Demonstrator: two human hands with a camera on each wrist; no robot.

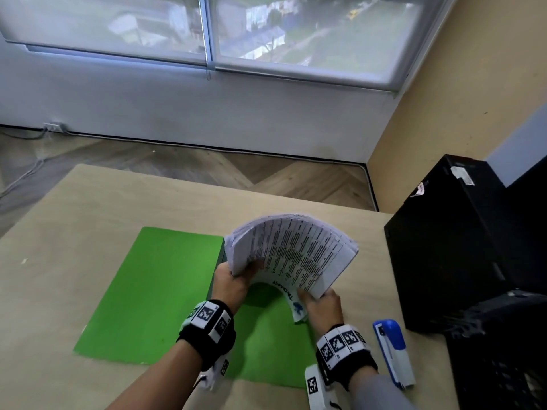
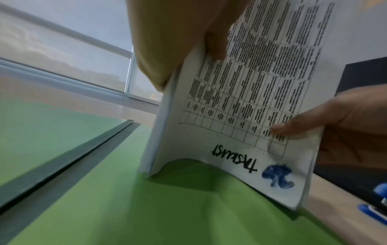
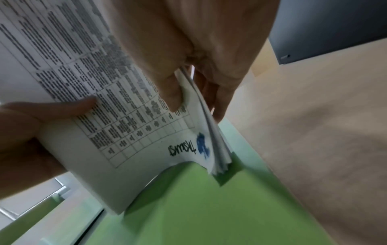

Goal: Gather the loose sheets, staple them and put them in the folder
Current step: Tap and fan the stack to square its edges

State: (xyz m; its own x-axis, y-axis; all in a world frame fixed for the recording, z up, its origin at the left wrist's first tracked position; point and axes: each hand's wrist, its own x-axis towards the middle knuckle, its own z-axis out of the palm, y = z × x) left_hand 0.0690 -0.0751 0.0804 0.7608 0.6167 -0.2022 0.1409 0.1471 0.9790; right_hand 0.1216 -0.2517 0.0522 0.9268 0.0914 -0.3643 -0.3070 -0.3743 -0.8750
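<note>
I hold the stack of printed sheets [image 1: 291, 255] upright between both hands, above the right half of the open green folder [image 1: 151, 294]. My left hand [image 1: 229, 284] grips the stack's left edge, thumb [image 2: 215, 44] pressed on the printed face and the other fingers hidden behind the paper. My right hand [image 1: 321, 306] pinches the right edge, thumb [image 3: 171, 92] on the front and fingers wrapped around the back. Squeezed from both sides, the stack bows into an arch: its two lower corners rest on the folder's green surface while the middle of the bottom edge lifts clear of it. The top of the stack fans open away from me, and the page edges along the right side are not flush. The front sheet carries a printed table, a handwritten word in black marker and a blue ink blot near the lower right corner.

The folder lies spread flat on the beige table [image 1: 74, 220], its centre crease just left of the stack. The blue and white stapler [image 1: 393, 353] lies on the table to the right of my right wrist, apart from the papers. A black computer tower [image 1: 450, 244] stands at the table's right edge, with a black crate [image 1: 503, 350] near it.
</note>
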